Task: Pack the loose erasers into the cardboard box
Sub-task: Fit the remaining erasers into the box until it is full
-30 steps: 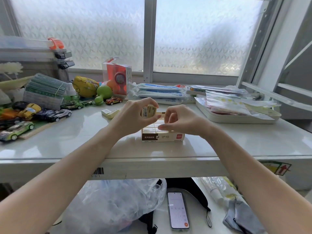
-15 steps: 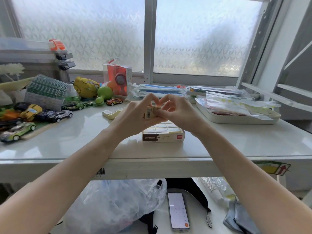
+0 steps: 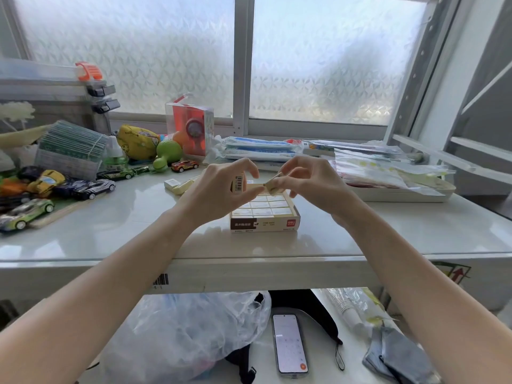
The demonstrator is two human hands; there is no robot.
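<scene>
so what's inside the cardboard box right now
Rows of wrapped erasers fill the cardboard box. Its back rows are covered by the left hand and right hand.

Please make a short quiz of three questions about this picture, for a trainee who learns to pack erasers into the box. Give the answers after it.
1. True or false: the left hand holds an eraser with a barcode on its wrapper.
2. Where is the cardboard box?
A. on the lower shelf beside the phone
B. on the table, under the two hands
C. inside the white tray
3. Fill in: the right hand pinches a second ______ above the box.

Key
1. True.
2. B. The box stands open, with rows of erasers in it.
3. eraser.
</scene>
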